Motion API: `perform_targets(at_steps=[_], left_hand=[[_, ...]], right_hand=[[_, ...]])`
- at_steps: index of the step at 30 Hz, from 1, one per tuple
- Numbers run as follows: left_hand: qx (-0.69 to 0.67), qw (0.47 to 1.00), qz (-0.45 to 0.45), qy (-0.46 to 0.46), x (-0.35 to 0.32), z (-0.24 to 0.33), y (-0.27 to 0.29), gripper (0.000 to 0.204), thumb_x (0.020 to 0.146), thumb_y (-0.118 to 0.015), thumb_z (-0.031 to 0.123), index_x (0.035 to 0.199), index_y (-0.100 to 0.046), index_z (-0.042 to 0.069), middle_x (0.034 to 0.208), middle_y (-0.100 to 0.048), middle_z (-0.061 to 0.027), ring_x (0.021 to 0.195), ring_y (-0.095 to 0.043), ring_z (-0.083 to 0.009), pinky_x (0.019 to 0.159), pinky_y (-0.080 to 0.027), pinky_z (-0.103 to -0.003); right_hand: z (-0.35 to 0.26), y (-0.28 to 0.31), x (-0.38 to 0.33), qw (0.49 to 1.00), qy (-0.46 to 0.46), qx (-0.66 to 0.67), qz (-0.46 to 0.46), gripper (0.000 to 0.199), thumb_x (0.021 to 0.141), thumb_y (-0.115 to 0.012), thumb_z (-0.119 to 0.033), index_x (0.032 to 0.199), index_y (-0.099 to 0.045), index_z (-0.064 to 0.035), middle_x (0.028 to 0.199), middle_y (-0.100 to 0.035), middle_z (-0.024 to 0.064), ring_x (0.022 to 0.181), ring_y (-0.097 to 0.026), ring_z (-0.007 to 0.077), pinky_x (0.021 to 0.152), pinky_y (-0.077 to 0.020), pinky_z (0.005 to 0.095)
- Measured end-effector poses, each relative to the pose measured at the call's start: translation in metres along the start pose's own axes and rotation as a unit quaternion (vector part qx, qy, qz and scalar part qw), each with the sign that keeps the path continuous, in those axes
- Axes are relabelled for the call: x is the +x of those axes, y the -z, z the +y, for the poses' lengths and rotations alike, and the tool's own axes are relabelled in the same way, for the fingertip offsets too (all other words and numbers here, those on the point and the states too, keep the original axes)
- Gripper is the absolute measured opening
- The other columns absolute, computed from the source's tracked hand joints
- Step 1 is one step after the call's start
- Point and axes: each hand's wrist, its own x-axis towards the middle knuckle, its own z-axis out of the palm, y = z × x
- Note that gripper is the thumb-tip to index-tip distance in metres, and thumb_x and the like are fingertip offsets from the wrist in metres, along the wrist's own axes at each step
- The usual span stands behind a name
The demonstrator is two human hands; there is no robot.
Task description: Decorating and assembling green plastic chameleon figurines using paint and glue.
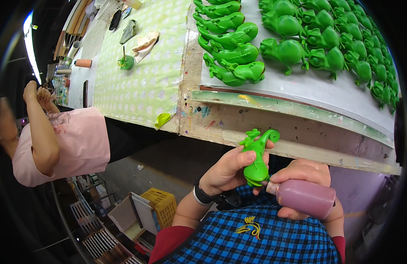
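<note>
My left hand [232, 169] wraps around the small bright green plastic lizard toy [257, 157], thumb across its back, just under the table edge [300, 147]. My right hand [306, 187] squeezes a soft pink squeeze bottle [302, 196], tip touching the toy's head. I think the toy is light, hard and a bit slippery; the middle is best to hold. More green toys [300, 39] lie on the white board.

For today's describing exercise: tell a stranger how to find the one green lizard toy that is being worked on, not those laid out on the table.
Start at the long worktable's paint-stained wooden edge. Just below it, the left hand holds a green lizard toy, with the right hand's pink squeeze bottle at its head. Unlike the green toys on the white sheet, it is held up off the table.
</note>
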Motion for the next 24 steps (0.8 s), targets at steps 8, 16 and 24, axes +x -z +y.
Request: perform_targets(at_steps=[8,16,24], left_hand=[[0.013,0.999,0.031,0.001,-0.001,0.001,-0.001,0.063,0.08,-0.057,0.04,0.121,-0.034,-0.003,0.077,-0.048,-0.0088,0.059,-0.048,-0.0141,0.05,-0.04,-0.024],[-0.048,0.996,-0.074,-0.021,0.0,-0.001,0.01,0.058,0.084,-0.054,0.033,0.126,-0.029,0.002,0.091,-0.047,-0.0069,0.075,-0.057,-0.0182,0.052,-0.051,-0.032],[-0.026,0.998,-0.049,0.006,0.0,0.0,0.009,0.058,0.084,-0.055,0.033,0.125,-0.03,0.001,0.091,-0.047,-0.0071,0.075,-0.056,-0.0171,0.051,-0.052,-0.032]], right_hand=[[0.0,0.002,-0.001,0.999,0.031,0.03,0.025,0.044,0.063,-0.078,-0.024,0.098,-0.061,-0.0023,0.088,-0.065,0.0043,0.067,-0.061,0.0149,0.058,-0.0491,0.0233],[0.002,0.002,-0.001,0.999,0.035,0.021,0.023,0.045,0.063,-0.079,-0.026,0.097,-0.061,-0.0026,0.087,-0.064,0.0046,0.066,-0.06,0.0147,0.057,-0.0486,0.0228],[0.002,0.003,-0.003,0.999,0.009,0.05,0.004,0.045,0.062,-0.079,-0.026,0.097,-0.061,-0.0032,0.085,-0.064,0.0051,0.066,-0.06,0.0154,0.057,-0.048,0.0232]])
